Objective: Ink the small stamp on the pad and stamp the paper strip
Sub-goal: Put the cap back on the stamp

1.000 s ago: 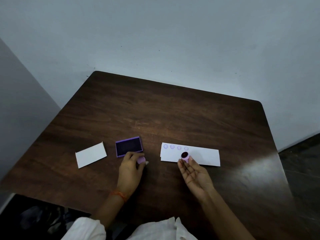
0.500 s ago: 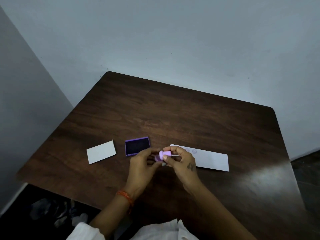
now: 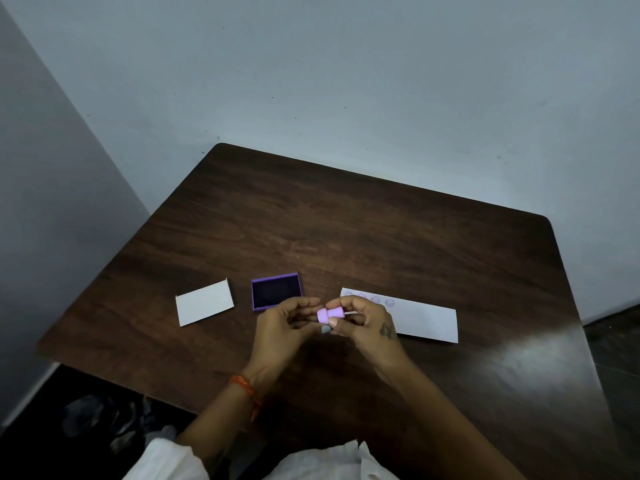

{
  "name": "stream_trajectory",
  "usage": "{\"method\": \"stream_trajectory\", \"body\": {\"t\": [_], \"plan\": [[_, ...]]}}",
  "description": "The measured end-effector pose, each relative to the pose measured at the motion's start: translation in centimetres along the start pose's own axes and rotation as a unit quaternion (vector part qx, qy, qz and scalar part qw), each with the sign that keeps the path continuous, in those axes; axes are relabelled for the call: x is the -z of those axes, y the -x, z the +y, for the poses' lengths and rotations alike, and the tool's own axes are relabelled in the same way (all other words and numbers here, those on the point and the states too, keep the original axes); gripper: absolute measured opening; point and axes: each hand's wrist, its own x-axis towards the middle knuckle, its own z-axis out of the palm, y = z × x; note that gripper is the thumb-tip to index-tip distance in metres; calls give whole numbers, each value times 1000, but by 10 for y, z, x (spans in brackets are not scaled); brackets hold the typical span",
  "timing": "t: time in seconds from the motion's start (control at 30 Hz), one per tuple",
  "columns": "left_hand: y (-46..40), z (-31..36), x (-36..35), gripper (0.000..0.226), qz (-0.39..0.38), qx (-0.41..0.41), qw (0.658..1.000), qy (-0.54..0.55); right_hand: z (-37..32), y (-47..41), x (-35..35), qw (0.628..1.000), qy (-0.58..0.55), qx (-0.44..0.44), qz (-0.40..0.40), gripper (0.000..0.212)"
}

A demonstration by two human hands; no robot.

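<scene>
Stamp: a small lilac stamp (image 3: 329,314) lies sideways in the air above the worktop (image 3: 346,230), between the two hands, just in front of the ink pad and the near end of the paper strip.
Right hand: the right hand (image 3: 367,323) pinches the stamp between thumb and fingertips; a small dark mark shows on its back.
Left hand: the left hand (image 3: 280,327) is cupped with its fingers curled toward the stamp's free end; whether they touch it cannot be told. An orange thread band (image 3: 246,388) circles the wrist.
Ink pad: an open purple ink pad (image 3: 276,295) with a dark inner face sits flat on the worktop, just beyond the left hand's fingers.
Paper strip: a white paper strip (image 3: 426,320) lies flat to the right of the pad, partly behind the right hand, with a row of faint round purple prints (image 3: 390,302) along its far edge.
Card: a white card (image 3: 204,302) lies left of the pad, apart from it.
</scene>
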Motion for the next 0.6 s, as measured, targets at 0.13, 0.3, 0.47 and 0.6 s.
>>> {"method": "stream_trajectory", "body": {"t": [0.13,0.3,0.47,0.6], "plan": [[-1,1,2,38,-9,20,999,33,1,-2,3,1000,7,-9,-19,19],[0,0,3,30,-26,41,995,90,3,-4,3,998,-39,-29,-30,15],[0,-1,3,26,-30,43,993,106,9,-2,-2,992,-100,-76,-31,10],[-2,-5,4,26,-29,53,992,115,13,-1,0,987,-133,-77,-34,22]]}}
